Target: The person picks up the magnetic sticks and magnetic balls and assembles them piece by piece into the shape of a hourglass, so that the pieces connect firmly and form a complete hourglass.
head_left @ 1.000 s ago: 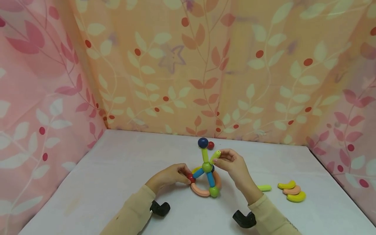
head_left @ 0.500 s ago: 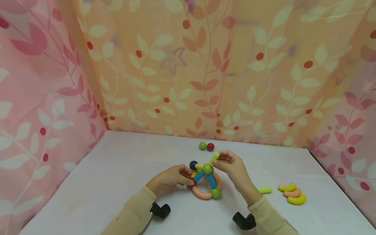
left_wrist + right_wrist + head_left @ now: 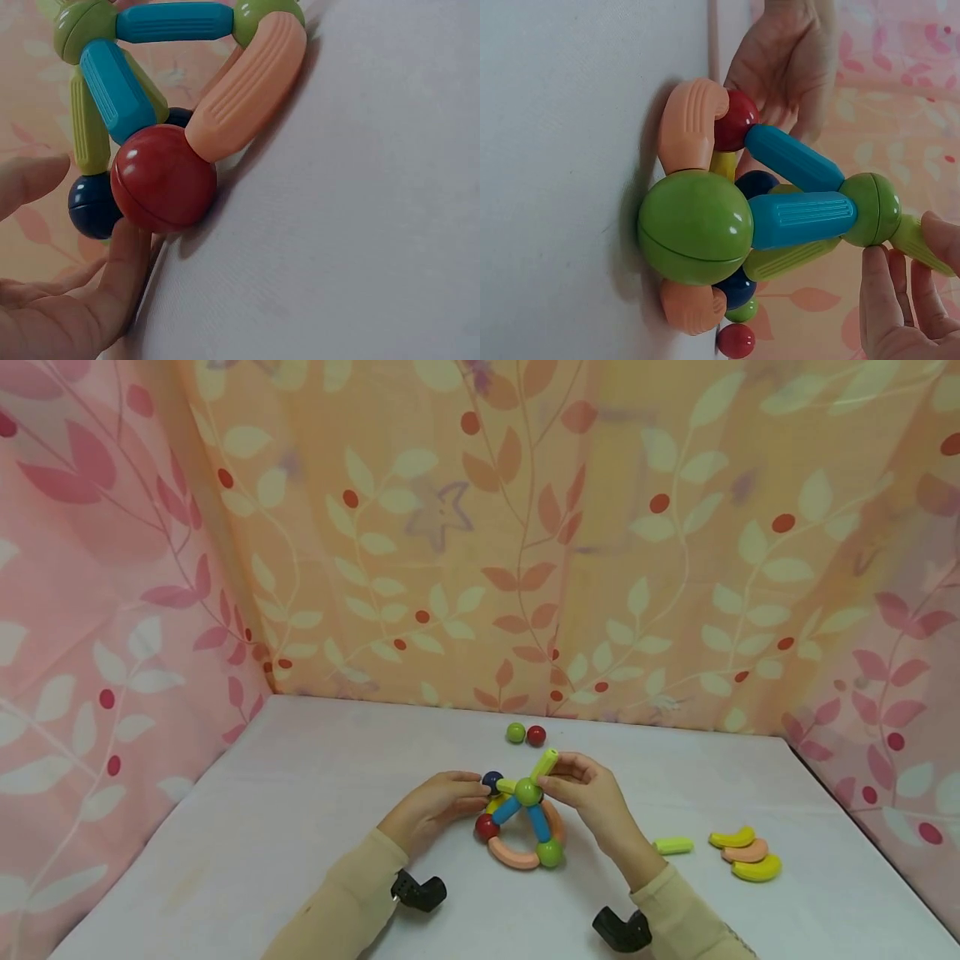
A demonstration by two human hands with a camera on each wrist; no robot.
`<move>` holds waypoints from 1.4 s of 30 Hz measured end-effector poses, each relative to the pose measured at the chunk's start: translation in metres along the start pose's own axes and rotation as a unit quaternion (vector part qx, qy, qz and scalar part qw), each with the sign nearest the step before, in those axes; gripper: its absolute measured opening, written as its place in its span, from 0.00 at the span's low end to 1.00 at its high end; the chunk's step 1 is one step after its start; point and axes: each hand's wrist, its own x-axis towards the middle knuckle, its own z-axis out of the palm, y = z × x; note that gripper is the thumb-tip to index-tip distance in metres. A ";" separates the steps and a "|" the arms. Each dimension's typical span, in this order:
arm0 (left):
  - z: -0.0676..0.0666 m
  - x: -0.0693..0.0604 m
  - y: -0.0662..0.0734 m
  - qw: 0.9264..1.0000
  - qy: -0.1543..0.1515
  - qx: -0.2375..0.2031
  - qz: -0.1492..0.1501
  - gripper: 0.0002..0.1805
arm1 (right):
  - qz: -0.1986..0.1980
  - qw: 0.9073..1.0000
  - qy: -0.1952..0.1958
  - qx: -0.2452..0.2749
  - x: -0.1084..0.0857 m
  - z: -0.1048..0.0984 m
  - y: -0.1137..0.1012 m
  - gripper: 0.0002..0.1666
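A magnetic stick-and-ball frame stands on the table, with a ring of curved peach sticks (image 3: 513,855) and yellow pieces below. Blue sticks (image 3: 538,822) rise from a red ball (image 3: 487,827) and a lower green ball (image 3: 550,853) to a top green ball (image 3: 528,792). My right hand (image 3: 594,795) pinches a lime stick (image 3: 545,763) attached to that top ball. Another lime stick (image 3: 89,124) slants from it to a navy ball (image 3: 91,206). My left hand (image 3: 438,802) is beside this navy ball, thumb and fingers spread apart; fingertips lie close behind the red ball, contact unclear.
Behind the frame are a loose green ball (image 3: 515,732) and a loose red ball (image 3: 536,736). Right of my right wrist lies a lime stick (image 3: 673,846). Farther right are curved yellow (image 3: 756,867) and peach (image 3: 745,850) sticks. A patterned curtain (image 3: 450,568) borders the table.
The lime stick with the navy ball has swung from upright down to the left. My left hand has let go of the red ball and moved up beside the navy ball. My right hand keeps its pinch.
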 end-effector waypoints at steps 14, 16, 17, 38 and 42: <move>0.015 0.006 0.014 0.983 0.002 -0.178 0.048 0.24 | -0.001 1.000 0.003 -0.017 0.001 0.001 0.003 0.24; 0.018 0.006 0.019 0.978 0.000 -0.190 0.080 0.26 | 0.001 1.000 0.002 -0.017 0.002 0.001 0.003 0.24; 0.020 0.005 0.021 0.977 0.000 -0.193 0.095 0.27 | 0.002 1.000 0.002 -0.018 0.002 0.001 0.003 0.24; 0.045 -0.022 0.017 0.982 0.019 -0.001 0.186 0.27 | -0.010 0.999 -0.034 -0.028 0.009 0.000 0.005 0.25; 0.049 -0.025 0.013 0.981 0.005 0.043 0.188 0.26 | -0.007 0.996 -0.071 -0.053 0.014 -0.013 0.009 0.26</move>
